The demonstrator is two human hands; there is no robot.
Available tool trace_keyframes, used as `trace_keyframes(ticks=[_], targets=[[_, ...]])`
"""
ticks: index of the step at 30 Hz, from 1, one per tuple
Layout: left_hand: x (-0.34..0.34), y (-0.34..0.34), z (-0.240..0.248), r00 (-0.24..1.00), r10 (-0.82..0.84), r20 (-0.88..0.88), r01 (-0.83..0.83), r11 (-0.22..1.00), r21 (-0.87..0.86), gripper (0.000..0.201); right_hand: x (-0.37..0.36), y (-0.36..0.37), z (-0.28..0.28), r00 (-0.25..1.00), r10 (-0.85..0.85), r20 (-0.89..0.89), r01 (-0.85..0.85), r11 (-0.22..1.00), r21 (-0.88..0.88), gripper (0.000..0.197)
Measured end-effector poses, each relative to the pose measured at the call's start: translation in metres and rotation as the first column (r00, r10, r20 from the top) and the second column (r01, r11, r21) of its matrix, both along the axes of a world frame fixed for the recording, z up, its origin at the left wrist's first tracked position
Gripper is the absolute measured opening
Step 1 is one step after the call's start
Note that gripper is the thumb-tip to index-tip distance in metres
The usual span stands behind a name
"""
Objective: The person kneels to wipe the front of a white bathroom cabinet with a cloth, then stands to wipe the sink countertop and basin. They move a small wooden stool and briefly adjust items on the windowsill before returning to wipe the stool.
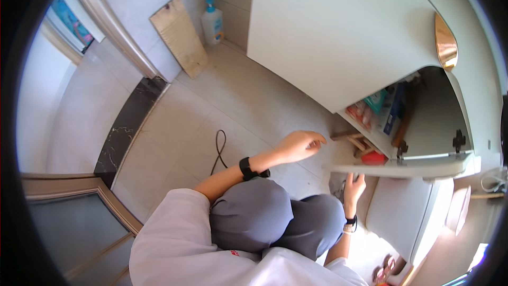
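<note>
My left hand [300, 146] reaches forward over the floor with its fingers loosely curled and nothing visible in them. A black band circles that wrist. To the right, my right hand [353, 191] is at the edge of a white cabinet door [397, 170], which stands swung out; its fingertips meet the door's lower side, and part of the grip is hidden. The white cabinet [338, 37] has an open compartment. Inside are a teal packet [374, 100], a blue-and-white box [392, 108] and reddish packets [360, 114]. Dark hinges [459, 141] show beside the door.
Wooden legs [355, 137] and a red object [374, 158] are below the cabinet. A board [180, 37] leans on the wall beside a pump bottle [212, 21]. A black cable [220, 145] lies on the tiled floor [174, 122]. A glazed door [79, 228] stands at lower left.
</note>
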State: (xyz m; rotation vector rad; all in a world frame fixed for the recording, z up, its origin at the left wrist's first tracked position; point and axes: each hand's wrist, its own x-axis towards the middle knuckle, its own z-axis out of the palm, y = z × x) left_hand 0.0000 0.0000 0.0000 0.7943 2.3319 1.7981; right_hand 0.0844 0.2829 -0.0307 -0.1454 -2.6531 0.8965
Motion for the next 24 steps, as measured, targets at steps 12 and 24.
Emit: trace_keyframes(ticks=[12,24], targets=[[0.006,-0.015,-0.024,0.972,-0.037,0.231,0.042,0.999,-0.016,0.011,-0.051,-0.022,-0.001,0.981,-0.183,0.067,0.177,0.981,0.082,0.033],[0.011,-0.016,-0.024,0.955,0.034,0.293,-0.014,0.997,-0.070,0.017,-0.087,-0.015,0.002,0.973,-0.221,0.067,0.219,0.975,0.041,0.039]])
